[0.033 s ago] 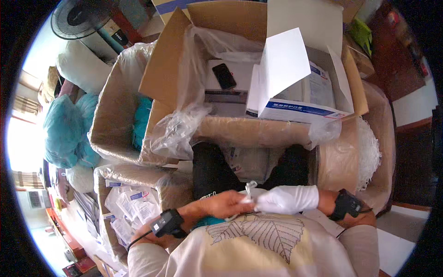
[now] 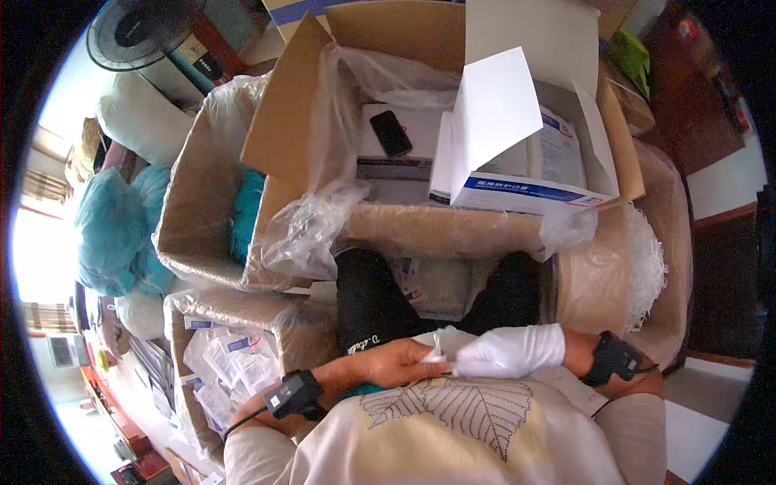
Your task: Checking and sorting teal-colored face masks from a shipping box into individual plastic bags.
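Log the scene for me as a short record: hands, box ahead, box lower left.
Left hand: bare, pinching thin white material, kind unclear
Right hand: white-gloved, close beside the material; grip unclear
Box ahead: open cardboard box; black phone inside, open white box with packets at right
Box lower left: open carton, white packets inside

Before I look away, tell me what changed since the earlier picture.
The soft white piece between the bare left hand and gloved right hand sits lower; its tip no longer sticks up as high. The smartphone and open white carton stayed put.
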The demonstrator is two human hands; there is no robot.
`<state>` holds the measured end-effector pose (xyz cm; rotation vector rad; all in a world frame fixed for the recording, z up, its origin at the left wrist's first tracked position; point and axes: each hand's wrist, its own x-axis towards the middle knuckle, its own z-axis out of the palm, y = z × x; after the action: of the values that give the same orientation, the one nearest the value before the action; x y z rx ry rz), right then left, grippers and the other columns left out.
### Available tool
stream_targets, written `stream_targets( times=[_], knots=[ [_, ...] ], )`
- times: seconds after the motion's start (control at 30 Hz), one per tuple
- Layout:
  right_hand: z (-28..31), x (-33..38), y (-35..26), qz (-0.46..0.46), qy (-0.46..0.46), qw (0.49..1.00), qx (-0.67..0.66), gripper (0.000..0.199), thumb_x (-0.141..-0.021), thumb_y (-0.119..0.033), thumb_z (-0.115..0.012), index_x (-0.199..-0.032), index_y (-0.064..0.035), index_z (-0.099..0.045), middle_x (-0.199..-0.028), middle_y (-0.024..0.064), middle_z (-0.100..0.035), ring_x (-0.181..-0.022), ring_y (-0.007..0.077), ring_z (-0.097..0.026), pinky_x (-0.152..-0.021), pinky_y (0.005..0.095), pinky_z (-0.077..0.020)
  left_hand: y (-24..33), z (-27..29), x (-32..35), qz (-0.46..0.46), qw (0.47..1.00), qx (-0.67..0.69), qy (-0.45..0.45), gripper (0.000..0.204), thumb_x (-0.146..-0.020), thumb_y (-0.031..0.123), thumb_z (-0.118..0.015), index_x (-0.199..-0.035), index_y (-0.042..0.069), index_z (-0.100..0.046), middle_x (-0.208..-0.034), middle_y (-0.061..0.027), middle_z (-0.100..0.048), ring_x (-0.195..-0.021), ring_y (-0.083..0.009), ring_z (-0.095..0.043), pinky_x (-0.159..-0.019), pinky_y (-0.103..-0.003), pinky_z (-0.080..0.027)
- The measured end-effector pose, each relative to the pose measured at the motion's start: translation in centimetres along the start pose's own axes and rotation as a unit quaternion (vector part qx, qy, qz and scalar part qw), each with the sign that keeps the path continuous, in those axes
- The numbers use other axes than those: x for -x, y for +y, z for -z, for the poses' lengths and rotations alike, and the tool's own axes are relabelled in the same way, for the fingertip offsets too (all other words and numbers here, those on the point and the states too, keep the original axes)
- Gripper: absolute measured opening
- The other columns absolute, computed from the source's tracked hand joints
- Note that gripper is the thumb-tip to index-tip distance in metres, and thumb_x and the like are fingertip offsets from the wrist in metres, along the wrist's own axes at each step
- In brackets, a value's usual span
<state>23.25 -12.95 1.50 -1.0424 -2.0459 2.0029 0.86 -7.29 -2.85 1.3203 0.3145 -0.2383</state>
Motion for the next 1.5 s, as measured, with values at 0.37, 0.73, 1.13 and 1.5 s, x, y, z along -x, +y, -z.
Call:
stream_targets(
  times=[0.37, 0.73, 1.13, 1.5],
  knots=[
    [1.8, 8.0, 3.1, -0.154, -0.024, 0.980, -0.120, 0.034, -0.094, -0.032, -0.039, -0.082, -0.0036, -0.053, -0.068, 0.0021, -0.051, -0.062, 0.0124, -0.049, -0.060, 0.0283, -0.0434, -2.6, -0.9, 0.7, -0.093, 0.992, 0.047, 0.068, 0.025, -0.093, 0.023, -0.045, -0.092, 0.000, -0.054, -0.085, -0.0039, -0.058, -0.082, -0.0135, -0.054, -0.073, -0.029, -0.044],
    [-0.1, -4.9, 11.8, -0.077, 0.367, 0.914, 0.155, 0.043, -0.088, -0.029, -0.049, -0.117, 0.0036, -0.046, -0.090, 0.0142, -0.055, -0.082, 0.0256, -0.053, -0.077, 0.0311, -0.0432, -2.5, 6.3, 0.8, -0.118, 0.866, 0.153, 0.462, 0.047, -0.095, 0.039, -0.029, -0.112, -0.001, -0.048, -0.096, -0.0077, -0.055, -0.090, -0.0143, -0.053, -0.079, -0.028, -0.042],
    [-1.1, -10.1, 3.0, 0.098, 0.308, 0.812, -0.487, 0.039, -0.093, -0.030, -0.043, -0.119, -0.0024, -0.046, -0.112, 0.0076, -0.054, -0.101, 0.0148, -0.052, -0.087, 0.0271, -0.0408, 1.0, 6.9, -2.5, -0.212, 0.742, 0.008, 0.636, 0.038, -0.096, 0.028, -0.035, -0.116, -0.002, -0.046, -0.106, -0.0086, -0.053, -0.096, -0.0150, -0.048, -0.085, -0.027, -0.037],
    [1.7, -9.2, 2.4, 0.201, 0.372, 0.671, -0.609, 0.027, -0.093, -0.026, -0.041, -0.104, -0.0039, -0.051, -0.092, 0.0044, -0.058, -0.084, 0.0164, -0.057, -0.076, 0.0316, -0.0450, 0.0, 4.6, -2.3, -0.032, 0.786, -0.006, 0.617, 0.040, -0.086, 0.038, -0.055, -0.077, -0.001, -0.061, -0.060, 0.0020, -0.052, -0.058, -0.0075, -0.044, -0.051, -0.027, -0.037]
  ],
)
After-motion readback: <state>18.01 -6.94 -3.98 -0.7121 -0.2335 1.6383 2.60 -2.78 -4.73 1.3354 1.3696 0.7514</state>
